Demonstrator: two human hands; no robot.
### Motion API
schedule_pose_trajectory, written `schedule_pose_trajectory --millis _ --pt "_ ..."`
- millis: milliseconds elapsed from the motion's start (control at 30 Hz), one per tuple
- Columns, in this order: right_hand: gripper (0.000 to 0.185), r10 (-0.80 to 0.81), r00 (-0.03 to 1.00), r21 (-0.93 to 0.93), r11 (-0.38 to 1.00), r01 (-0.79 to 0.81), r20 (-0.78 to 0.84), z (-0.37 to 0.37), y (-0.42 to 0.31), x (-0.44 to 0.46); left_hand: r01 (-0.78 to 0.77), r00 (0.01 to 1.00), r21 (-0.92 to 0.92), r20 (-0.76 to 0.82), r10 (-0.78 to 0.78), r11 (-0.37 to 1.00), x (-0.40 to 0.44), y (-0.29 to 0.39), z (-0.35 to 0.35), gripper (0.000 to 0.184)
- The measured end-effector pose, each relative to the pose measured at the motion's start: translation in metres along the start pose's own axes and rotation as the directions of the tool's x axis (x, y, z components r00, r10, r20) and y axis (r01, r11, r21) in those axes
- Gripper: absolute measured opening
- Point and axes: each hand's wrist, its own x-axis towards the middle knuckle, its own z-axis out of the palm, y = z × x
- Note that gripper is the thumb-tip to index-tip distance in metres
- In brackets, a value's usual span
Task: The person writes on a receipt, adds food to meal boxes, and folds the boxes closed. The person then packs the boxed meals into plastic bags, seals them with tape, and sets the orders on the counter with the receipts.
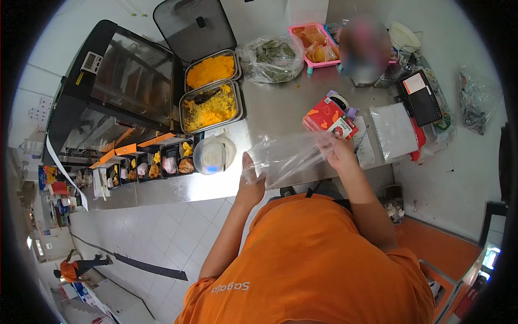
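Note:
A clear plastic bag (pixel 288 156) is stretched between my two hands, above the front edge of the steel counter. My left hand (pixel 251 177) grips its left end, with the film partly over the fingers. My right hand (pixel 340 152) is closed on the bag's other end. Just beyond the right hand lies a red printed box (pixel 330 116), beside a tape dispenser (pixel 341 100). A round clear plastic container (pixel 210 155) stands to the left of my left hand.
Metal trays of yellow-orange food (pixel 211 72) and black boxes of food (pixel 178 159) line the left, beside a glass-doored cabinet (pixel 135 70). A bag of leaves (pixel 272 58), a pink basket (pixel 314 46), white plastic sheets (pixel 394 132) and a tablet (pixel 421 98) occupy the counter. Another person (pixel 75 268) is far left.

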Motion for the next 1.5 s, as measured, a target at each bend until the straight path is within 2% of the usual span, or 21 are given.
schedule_pose_trajectory --millis 33,100,133,167,233,300,367,433,533,600,700,767,800,867,1000,1100,1133,1200,1300,1400,1500 --pt "0.008 0.07 0.997 0.15 0.986 -0.076 0.041 0.004 -0.007 -0.007 0.298 0.954 -0.363 0.088 -0.286 0.883 0.003 -0.009 -0.002 0.085" --pt "0.007 0.269 0.882 -0.417 0.904 -0.093 0.387 0.004 -0.014 -0.04 0.67 0.638 -0.736 0.506 -0.58 0.096 0.014 -0.031 -0.01 0.08" --pt "0.01 0.475 0.713 -0.664 0.747 -0.018 0.516 0.009 -0.02 -0.053 0.693 0.507 -0.721 0.512 -0.693 -0.026 0.031 -0.023 -0.022 0.037" --pt "0.012 0.679 0.502 -0.824 0.551 0.133 0.536 0.01 -0.02 -0.062 0.623 0.535 -0.755 0.601 -0.594 -0.203 0.024 -0.063 0.003 0.031" --pt "0.014 0.468 0.686 -0.756 0.627 0.187 0.557 0.002 -0.009 -0.055 0.553 0.646 -0.754 0.657 -0.389 -0.355 0.016 -0.104 0.023 0.041" --pt "0.011 0.089 0.916 -0.771 0.576 0.273 0.391 -0.005 0.0 -0.031 0.701 0.698 -0.706 0.649 -0.302 0.104 0.01 -0.04 -0.023 0.036" --pt "0.019 -0.135 0.961 -0.662 0.701 0.265 0.241 -0.011 0.013 0.001 0.521 0.653 -0.628 0.73 0.204 0.577 -0.001 0.022 -0.086 0.044" --pt "0.025 -0.27 0.954 -0.573 0.764 0.295 0.132 -0.01 0.016 0.002 0.396 0.525 -0.792 0.611 0.593 0.465 -0.009 0.029 -0.138 0.062" --pt "0.029 -0.27 0.932 -0.472 0.807 0.355 0.241 0.021 -0.001 -0.023 0.302 0.905 -0.908 0.369 0.212 0.289 -0.009 0.043 -0.172 0.078" --pt "0.029 0.009 0.925 -0.461 0.869 0.182 0.381 0.044 -0.02 -0.055 0.072 0.996 -0.256 0.066 -0.057 0.964 0.017 0.087 -0.129 0.079" --pt "0.036 0.272 0.768 -0.397 0.917 -0.025 0.58 0.047 -0.045 -0.068 0.117 0.984 0.39 0.081 -0.161 0.913 0.023 0.039 -0.032 0.079" --pt "0.038 0.313 0.682 -0.49 0.868 0.078 0.661 0.031 -0.062 -0.066 0.17 0.979 -0.061 0.124 -0.162 0.983 0.014 -0.036 0.016 0.064" --pt "0.039 0.319 0.668 -0.585 0.783 0.214 0.672 0.024 -0.066 -0.063 0.415 0.909 -0.399 0.201 -0.364 0.817 0.016 -0.036 0.012 0.057" --pt "0.044 0.237 0.748 -0.783 0.116 0.611 0.62 0.012 -0.05 -0.052 0.652 0.647 -0.757 0.527 -0.551 0.042 0.012 -0.021 -0.009 0.046" --pt "0.041 -0.222 0.871 -0.863 -0.376 0.338 0.438 0.032 -0.015 -0.051 0.613 0.778 -0.747 0.514 -0.362 0.257 0.015 0.045 -0.062 0.035" --pt "0.039 -0.232 0.868 -0.785 -0.569 0.246 0.44 0.018 0.013 -0.014 0.116 0.97 -0.672 0.234 0.061 0.732 0.018 0.045 -0.065 0.03" --pt "0.039 -0.211 0.871 -0.77 -0.586 0.251 0.444 0.014 0.018 -0.005 0.032 0.992 -0.315 0.129 0.009 0.949 0.022 0.045 -0.063 0.024" --pt "0.038 -0.156 0.875 -0.734 -0.622 0.273 0.458 0.004 0.029 0.005 0.266 0.929 0.055 0.251 -0.271 0.962 0.024 0.023 -0.039 0.056" --pt "0.03 -0.032 0.883 -0.706 -0.615 0.351 0.468 0.002 0.039 0.01 0.298 0.756 0.485 0.406 -0.514 0.822 0.04 0.021 -0.005 0.121" --pt "0.034 0.011 0.458 -0.453 -0.133 0.882 0.889 0.005 -0.009 0.002 0.338 0.716 0.434 0.458 -0.528 0.835 0.044 -0.009 0.016 0.123" --pt "0.069 -0.401 0.738 -0.839 -0.223 0.496 0.543 0.002 -0.025 0.035 0.396 0.719 0.274 0.5 -0.482 0.876 0.044 -0.006 0.001 0.109"
